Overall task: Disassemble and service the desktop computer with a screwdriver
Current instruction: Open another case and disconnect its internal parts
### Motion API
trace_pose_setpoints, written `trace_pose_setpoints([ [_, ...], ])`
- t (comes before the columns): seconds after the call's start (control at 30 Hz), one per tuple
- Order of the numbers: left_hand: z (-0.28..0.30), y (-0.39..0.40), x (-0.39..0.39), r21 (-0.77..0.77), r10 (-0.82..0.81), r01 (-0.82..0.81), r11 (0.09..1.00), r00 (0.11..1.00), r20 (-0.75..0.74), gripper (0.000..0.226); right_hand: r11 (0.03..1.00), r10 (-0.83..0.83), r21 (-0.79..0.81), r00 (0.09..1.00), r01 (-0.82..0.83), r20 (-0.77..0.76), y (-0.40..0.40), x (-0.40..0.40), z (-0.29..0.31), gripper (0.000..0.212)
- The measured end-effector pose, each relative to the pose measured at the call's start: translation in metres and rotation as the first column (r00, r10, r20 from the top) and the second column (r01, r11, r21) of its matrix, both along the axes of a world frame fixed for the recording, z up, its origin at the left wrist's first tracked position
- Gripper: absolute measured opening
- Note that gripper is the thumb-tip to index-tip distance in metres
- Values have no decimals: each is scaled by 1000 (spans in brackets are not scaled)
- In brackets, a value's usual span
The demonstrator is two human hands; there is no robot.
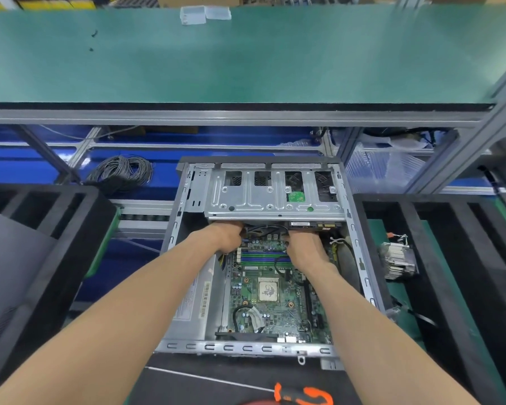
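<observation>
Both hands reach into the open case (365,276), the left hand (225,236) and right hand (304,247) tucked under the drive cage (272,194), which runs crosswise just beyond them. Fingers are hidden; I cannot tell their grip. A screwdriver (301,396) lies nearest me on the black mat (187,384).
</observation>
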State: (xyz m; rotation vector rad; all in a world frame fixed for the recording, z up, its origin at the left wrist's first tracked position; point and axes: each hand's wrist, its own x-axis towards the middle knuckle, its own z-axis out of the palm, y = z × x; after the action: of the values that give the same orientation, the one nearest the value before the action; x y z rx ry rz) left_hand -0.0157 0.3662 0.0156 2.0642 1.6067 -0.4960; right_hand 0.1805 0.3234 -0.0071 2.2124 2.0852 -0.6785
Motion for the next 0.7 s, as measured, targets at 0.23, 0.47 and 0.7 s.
trace_pose_setpoints([
  [0.23,1,-1,2,-32,-2,0,999,999,-54,28,1000,1,4,1000,-1,-27,-4,0,2,31],
  [0.47,2,-1,2,-74,4,-8,997,998,-59,27,995,-95,-27,994,94,-61,-4,3,-2,32],
  [0.7,6,-3,3,-66,-30,26,997,998,-59,20,998,1,-71,1000,-2,-16,2,0,13,47],
])
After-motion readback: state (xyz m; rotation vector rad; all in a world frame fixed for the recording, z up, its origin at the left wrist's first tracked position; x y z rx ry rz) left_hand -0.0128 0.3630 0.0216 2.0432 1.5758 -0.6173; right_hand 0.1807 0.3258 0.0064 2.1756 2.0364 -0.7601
